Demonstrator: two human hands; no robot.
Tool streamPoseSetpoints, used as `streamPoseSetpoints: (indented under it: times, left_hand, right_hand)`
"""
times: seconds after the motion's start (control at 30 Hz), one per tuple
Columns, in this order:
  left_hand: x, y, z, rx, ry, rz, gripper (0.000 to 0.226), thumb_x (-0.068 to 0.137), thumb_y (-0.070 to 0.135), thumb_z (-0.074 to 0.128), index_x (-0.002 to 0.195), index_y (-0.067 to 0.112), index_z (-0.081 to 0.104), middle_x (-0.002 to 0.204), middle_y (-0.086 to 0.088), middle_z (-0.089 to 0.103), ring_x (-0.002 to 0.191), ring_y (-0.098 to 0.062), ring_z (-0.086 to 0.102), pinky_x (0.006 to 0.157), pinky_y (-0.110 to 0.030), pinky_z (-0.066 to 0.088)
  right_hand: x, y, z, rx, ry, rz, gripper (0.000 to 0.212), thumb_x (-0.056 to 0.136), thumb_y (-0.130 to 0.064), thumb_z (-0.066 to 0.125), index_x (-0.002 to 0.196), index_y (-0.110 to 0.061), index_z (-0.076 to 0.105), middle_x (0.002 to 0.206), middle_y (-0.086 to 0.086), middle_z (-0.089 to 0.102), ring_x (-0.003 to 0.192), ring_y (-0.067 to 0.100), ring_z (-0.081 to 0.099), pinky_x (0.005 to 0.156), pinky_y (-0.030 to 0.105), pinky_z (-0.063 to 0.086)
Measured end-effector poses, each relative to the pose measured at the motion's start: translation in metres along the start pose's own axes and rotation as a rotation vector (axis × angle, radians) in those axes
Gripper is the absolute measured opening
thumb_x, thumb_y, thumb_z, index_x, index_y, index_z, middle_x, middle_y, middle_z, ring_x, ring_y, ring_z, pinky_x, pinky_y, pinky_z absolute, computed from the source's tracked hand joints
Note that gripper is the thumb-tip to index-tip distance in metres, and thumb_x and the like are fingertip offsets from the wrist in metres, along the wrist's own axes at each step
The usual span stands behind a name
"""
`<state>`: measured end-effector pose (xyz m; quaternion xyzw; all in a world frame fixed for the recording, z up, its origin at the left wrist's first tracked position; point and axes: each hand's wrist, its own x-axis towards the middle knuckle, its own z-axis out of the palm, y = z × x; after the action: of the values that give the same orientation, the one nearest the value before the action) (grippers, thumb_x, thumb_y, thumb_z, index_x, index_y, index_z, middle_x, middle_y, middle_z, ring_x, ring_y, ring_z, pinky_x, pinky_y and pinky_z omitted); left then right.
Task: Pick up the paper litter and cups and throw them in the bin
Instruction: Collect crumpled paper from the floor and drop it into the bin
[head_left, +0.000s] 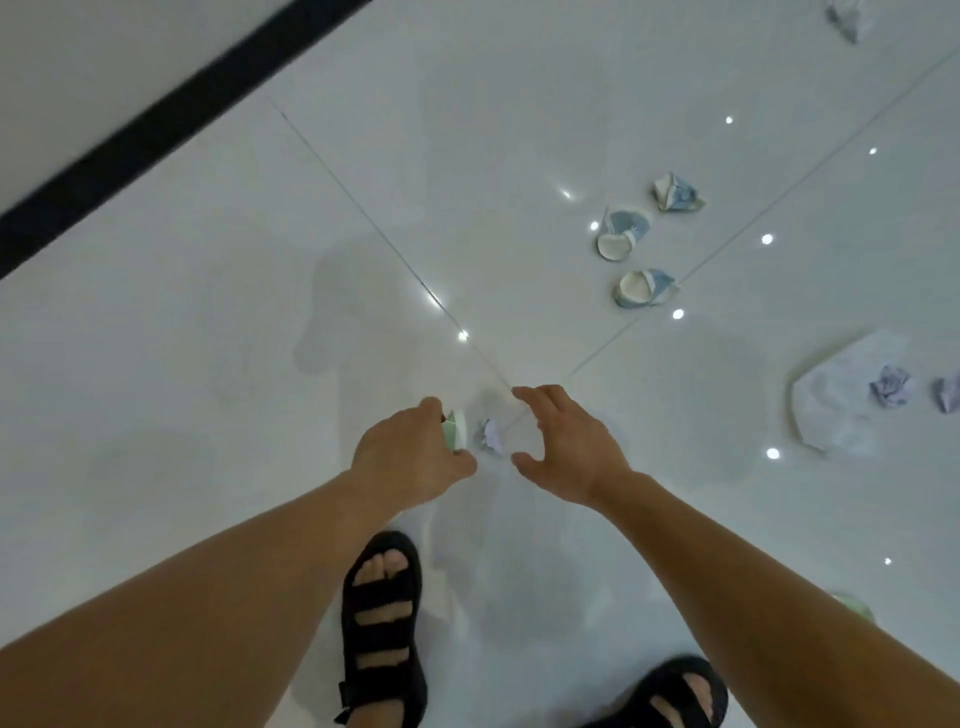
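Left hand (410, 457) round cup (457, 429), paper (491, 436) beside

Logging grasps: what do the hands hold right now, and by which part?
Left hand grips a green cup round its body, rim poking out; right hand holds nothing.
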<state>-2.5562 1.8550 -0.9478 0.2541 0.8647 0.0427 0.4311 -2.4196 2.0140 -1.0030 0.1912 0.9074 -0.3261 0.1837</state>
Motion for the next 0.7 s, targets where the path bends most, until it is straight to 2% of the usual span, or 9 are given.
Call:
streamPoseSetpoints:
  times: [0.17,0.23,0.3,0.37,0.43,0.5,0.57,0.63,0.7]
  left_hand:
    - [0.005,-0.051,0.029,-0.080,0.038,-0.149,0.045,0.074,0.048,0.063,0.097,0.024,0.034,0.078,0.009,0.050,0.064,-0.008,0.049,0.050,-0.025,0.033]
    - [0.008,-0.066,0.044,-0.171,0.006,-0.161,0.049,0.078,0.045,0.061,0.112,0.028,0.030,0.082,0.007,0.054,0.068,-0.011,0.053,0.054,-0.026,0.038]
    - [0.011,-0.075,0.055,-0.210,-0.020,-0.118,0.065,0.080,0.043,0.058,0.132,0.042,0.020,0.084,0.008,0.057,0.073,-0.013,0.056,0.062,-0.026,0.041]
    - [0.013,-0.078,0.064,-0.222,-0.018,-0.081,0.072,0.079,0.041,0.059,0.138,0.045,0.019,0.088,0.009,0.056,0.081,-0.015,0.057,0.071,-0.025,0.041]
    - [0.013,-0.074,0.069,-0.254,0.002,-0.074,0.063,0.076,0.038,0.063,0.130,0.038,0.031,0.091,0.010,0.054,0.084,-0.016,0.055,0.071,-0.024,0.041]
    - [0.009,-0.065,0.069,-0.292,0.019,-0.051,0.053,0.073,0.033,0.069,0.113,0.032,0.035,0.087,0.011,0.051,0.077,-0.012,0.054,0.060,-0.022,0.039]
    - [0.004,-0.047,0.065,-0.313,0.018,-0.003,0.052,0.071,0.030,0.072,0.105,0.031,0.033,0.085,0.011,0.049,0.073,-0.007,0.051,0.054,-0.019,0.037]
    - [-0.003,-0.021,0.058,-0.310,0.003,0.065,0.057,0.070,0.032,0.074,0.108,0.035,0.031,0.088,0.012,0.049,0.075,-0.009,0.052,0.056,-0.018,0.038]
    - [-0.013,0.013,0.050,-0.305,-0.032,0.143,0.071,0.070,0.041,0.074,0.125,0.040,0.029,0.104,0.012,0.050,0.088,-0.011,0.055,0.071,-0.019,0.042]
  right_hand:
    - [0.025,0.008,0.057,-0.097,-0.052,0.163,0.058,0.094,-0.049,0.049,0.146,-0.028,0.032,0.131,0.003,0.049,0.101,0.024,0.061,0.075,0.032,0.047]
    - [0.038,0.010,0.079,-0.101,-0.051,0.179,0.055,0.095,-0.047,0.046,0.145,-0.030,0.032,0.129,0.004,0.050,0.101,0.027,0.061,0.076,0.034,0.049]
    - [0.048,0.013,0.096,-0.113,-0.066,0.193,0.049,0.095,-0.042,0.045,0.142,-0.030,0.036,0.124,0.005,0.052,0.100,0.029,0.061,0.076,0.036,0.050]
    - [0.053,0.015,0.107,-0.138,-0.037,0.184,0.037,0.096,-0.036,0.045,0.131,-0.024,0.048,0.115,0.005,0.056,0.094,0.030,0.062,0.071,0.034,0.047]
    - [0.051,0.015,0.110,-0.117,0.016,0.180,0.025,0.096,-0.035,0.047,0.111,-0.017,0.058,0.101,0.003,0.060,0.084,0.027,0.062,0.066,0.033,0.046]
    - [0.041,0.010,0.102,0.076,0.062,0.221,0.021,0.093,-0.036,0.054,0.098,-0.017,0.061,0.087,-0.002,0.064,0.078,0.021,0.062,0.065,0.031,0.048]
    - [0.020,0.000,0.083,0.373,0.124,0.283,0.017,0.089,-0.037,0.065,0.094,-0.021,0.064,0.076,-0.012,0.065,0.074,0.010,0.063,0.067,0.025,0.050]
    - [-0.008,-0.012,0.057,0.622,0.142,0.312,0.013,0.082,-0.035,0.074,0.089,-0.027,0.066,0.071,-0.016,0.066,0.073,0.003,0.064,0.068,0.020,0.052]
    - [-0.038,-0.019,0.027,0.805,0.126,0.339,0.014,0.077,-0.030,0.079,0.083,-0.030,0.067,0.075,-0.013,0.070,0.072,0.005,0.067,0.072,0.026,0.056]
